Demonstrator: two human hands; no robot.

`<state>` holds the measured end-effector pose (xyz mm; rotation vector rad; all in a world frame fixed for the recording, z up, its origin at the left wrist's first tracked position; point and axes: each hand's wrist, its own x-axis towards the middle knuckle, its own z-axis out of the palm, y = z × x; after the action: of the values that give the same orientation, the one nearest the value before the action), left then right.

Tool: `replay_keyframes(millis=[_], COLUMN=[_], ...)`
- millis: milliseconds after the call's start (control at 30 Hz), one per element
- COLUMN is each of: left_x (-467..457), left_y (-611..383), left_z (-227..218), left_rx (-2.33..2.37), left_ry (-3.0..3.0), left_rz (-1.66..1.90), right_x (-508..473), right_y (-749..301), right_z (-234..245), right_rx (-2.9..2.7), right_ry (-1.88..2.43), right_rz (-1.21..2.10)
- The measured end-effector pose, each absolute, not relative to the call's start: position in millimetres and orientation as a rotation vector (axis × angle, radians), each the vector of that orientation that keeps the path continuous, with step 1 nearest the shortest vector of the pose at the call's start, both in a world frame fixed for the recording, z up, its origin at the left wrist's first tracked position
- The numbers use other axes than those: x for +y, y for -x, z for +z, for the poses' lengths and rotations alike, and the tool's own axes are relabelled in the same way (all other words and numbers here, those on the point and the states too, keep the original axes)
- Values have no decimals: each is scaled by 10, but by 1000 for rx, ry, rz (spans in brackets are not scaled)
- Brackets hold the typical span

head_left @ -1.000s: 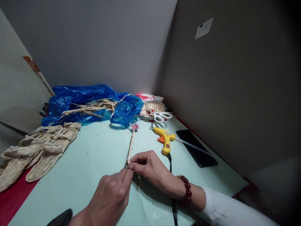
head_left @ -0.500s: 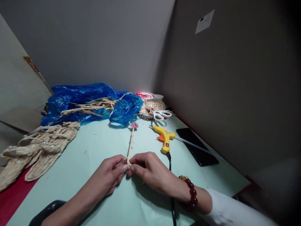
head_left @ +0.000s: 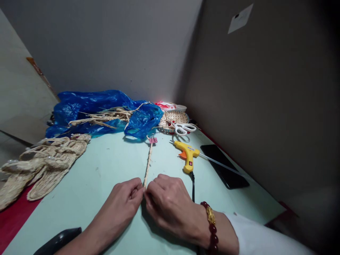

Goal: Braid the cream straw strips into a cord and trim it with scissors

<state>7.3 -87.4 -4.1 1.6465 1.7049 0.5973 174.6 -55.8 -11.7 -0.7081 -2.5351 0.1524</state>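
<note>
A thin pale straw braid (head_left: 149,161) runs along the table toward me from a pink binder clip (head_left: 153,140), which grips its far end. At the near end my left hand (head_left: 120,198) pinches the braid from the left, fingers curled. My right hand (head_left: 170,202) closes on the same end from the right, knuckles up, a dark red bead bracelet on the wrist. The two hands almost touch, and the strands between their fingertips are mostly hidden. Beyond my right hand lies a yellow glue gun (head_left: 188,154) with an orange trigger and a clear glue stick.
Woven straw sandals (head_left: 53,166) lie at the left. A blue plastic bag (head_left: 92,99) with loose straw (head_left: 106,117) is at the back. White-handled scissors (head_left: 183,129) rest against a woven basket (head_left: 175,116). A black phone (head_left: 225,168) lies right; a black object (head_left: 60,241) is front left.
My right hand has rolled over, its knuckles now upward and fingers curled in. My left fingers have closed tighter. The braid's near end looks pulled straight. The view has shifted slightly.
</note>
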Motion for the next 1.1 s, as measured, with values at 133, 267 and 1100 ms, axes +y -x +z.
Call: replay_keyframes(millis=[133, 267, 1100], left_x=[-868, -843, -930], left_y=[-64, -23, 17], left_z=[-105, -165, -9], left_rx=[1544, 1306, 1331], left_ry=[-1499, -1307, -1189], left_rz=[722, 814, 763], right_x=[-558, -583, -403], right_y=[-1727, -1693, -1777], right_z=[-149, -117, 91], right_rx=[-2524, -2495, -2271], right_ry=[391, 150, 800], right_rz=[-138, -263, 1209])
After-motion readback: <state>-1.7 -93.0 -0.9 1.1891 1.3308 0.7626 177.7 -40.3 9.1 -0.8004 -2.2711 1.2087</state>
